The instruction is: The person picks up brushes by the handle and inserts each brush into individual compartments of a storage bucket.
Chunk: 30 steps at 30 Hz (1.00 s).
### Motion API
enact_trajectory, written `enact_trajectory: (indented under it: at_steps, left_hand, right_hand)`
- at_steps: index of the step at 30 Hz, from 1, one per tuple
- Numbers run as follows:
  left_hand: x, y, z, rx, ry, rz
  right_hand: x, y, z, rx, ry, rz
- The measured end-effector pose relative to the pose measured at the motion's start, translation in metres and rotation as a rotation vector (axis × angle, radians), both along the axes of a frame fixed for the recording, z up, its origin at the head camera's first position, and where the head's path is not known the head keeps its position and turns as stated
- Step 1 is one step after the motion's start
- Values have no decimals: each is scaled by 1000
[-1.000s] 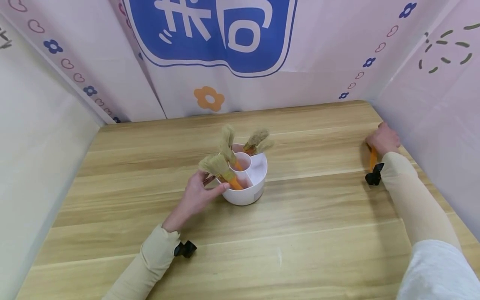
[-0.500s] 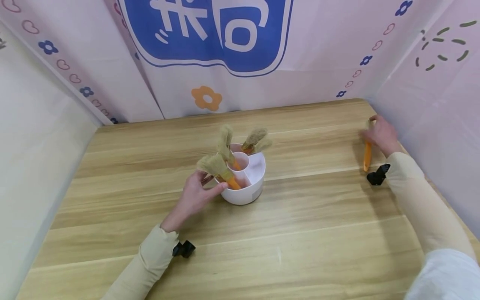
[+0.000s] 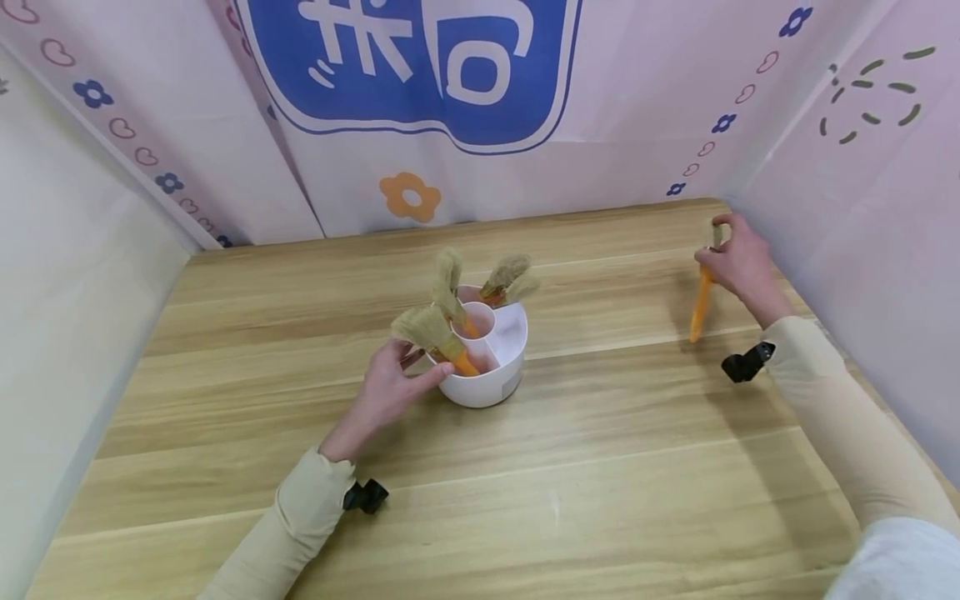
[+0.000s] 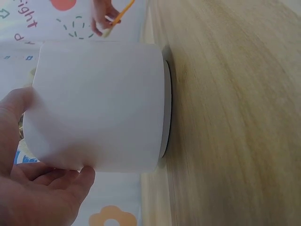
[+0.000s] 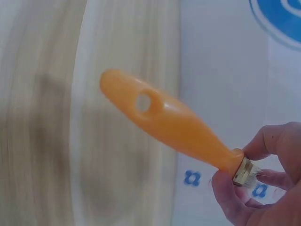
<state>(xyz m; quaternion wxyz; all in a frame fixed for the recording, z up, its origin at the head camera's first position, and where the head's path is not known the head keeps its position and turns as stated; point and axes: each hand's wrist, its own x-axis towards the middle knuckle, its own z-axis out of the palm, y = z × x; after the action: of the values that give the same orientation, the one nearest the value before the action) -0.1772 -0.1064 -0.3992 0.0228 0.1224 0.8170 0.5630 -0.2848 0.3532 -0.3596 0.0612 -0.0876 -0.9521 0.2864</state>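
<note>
My left hand [image 3: 386,388] steadies a round white organizer [image 3: 483,392], its thumb on the near rim and its fingers around the left side. In the left wrist view the smooth wall of the organizer [image 4: 99,103] stands on the table. Several paintbrushes [image 3: 427,329] with pale bristles and orange handles lean in its compartments, bristles up. Over at the right, my right hand [image 3: 742,260] pinches one paintbrush [image 3: 702,308] near its ferrule, handle pointing down. The right wrist view shows the orange handle of this paintbrush [image 5: 164,120] with a hole near its end; the fingers partly cover the bristles.
The wooden table [image 3: 570,467] reaches back to a printed cloth wall [image 3: 615,167]. Side walls stand at left and right, the right one close to my right hand. A black wrist camera [image 3: 748,363] sits on the right sleeve, another black camera [image 3: 366,497] on the left.
My right hand has lifted the paintbrush off the right side of the table and moved a little left, so the handle now shows fully. The left hand stays at the organizer.
</note>
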Motion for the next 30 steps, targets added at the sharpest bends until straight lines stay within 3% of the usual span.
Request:
enact_trajectory:
  at_steps: [10,17,30]
  left_hand:
    - [0,-1,-2,-3,-7,2]
    - [1,-1,-1,-8,-10,1]
    - [1,1,1,-11,-5,1]
  right_hand:
    - [19,-34,15,10,238,60]
    - [34,-51,15,-20,402,113]
    - [48,-65,17,-46,513,182]
